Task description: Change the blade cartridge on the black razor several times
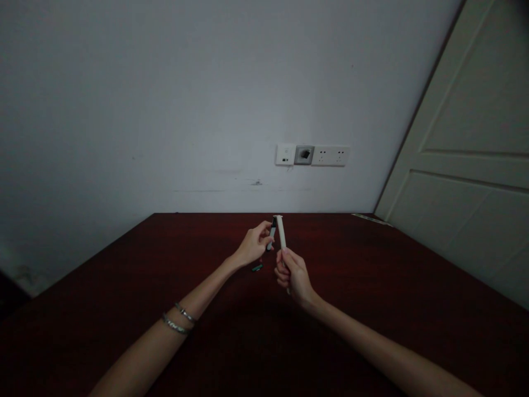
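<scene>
My right hand (296, 275) is closed around the lower part of a long, slim white stick (281, 231), which points up and away from me. A short crosspiece shows at its top end. Just to its left, my left hand (253, 245) pinches a small narrow piece, pale with a dark upper end (271, 236), between thumb and fingers. The tops of the two things are close together; whether they touch I cannot tell. Below my left hand, a small dark green piece (257, 268) lies on the table. What exactly these things are is too small and dim to tell.
The dark red-brown table (198, 342) reaches back to a pale wall (185, 99). Sockets and switch plates (312, 155) are set in that wall. A white panelled door (467, 165) stands along the right side. A thin pale strip (371, 219) lies at the table's far right corner.
</scene>
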Tool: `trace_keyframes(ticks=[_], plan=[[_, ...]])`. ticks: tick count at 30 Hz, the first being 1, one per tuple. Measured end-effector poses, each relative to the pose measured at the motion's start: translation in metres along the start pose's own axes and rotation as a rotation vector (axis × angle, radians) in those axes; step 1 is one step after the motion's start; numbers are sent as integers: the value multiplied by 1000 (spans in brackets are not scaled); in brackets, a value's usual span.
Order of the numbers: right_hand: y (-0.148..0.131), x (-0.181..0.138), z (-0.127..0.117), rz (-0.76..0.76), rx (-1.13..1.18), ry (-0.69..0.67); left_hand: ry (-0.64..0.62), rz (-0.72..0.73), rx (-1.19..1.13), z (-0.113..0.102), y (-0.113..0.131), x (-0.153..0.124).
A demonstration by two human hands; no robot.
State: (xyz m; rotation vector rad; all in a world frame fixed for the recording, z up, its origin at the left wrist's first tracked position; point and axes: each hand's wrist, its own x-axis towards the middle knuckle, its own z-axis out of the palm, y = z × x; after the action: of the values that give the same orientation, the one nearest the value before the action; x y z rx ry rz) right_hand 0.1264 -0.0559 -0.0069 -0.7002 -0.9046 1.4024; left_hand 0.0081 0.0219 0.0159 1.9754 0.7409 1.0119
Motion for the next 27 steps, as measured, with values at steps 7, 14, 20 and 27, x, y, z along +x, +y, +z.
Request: trace_keyframes(ticks=[7, 14, 20, 27], plan=[[-2, 0, 0, -47, 7, -6, -4, 8, 45, -1, 4, -1], [0, -4, -2, -23, 11, -15, 19, -20, 26, -1, 2, 1], [4, -6, -5, -1, -15, 9, 21, -5, 17, -1, 1, 1], [5, -2, -2, -30, -19, 22, 53, 85, 131, -5, -8, 2]])
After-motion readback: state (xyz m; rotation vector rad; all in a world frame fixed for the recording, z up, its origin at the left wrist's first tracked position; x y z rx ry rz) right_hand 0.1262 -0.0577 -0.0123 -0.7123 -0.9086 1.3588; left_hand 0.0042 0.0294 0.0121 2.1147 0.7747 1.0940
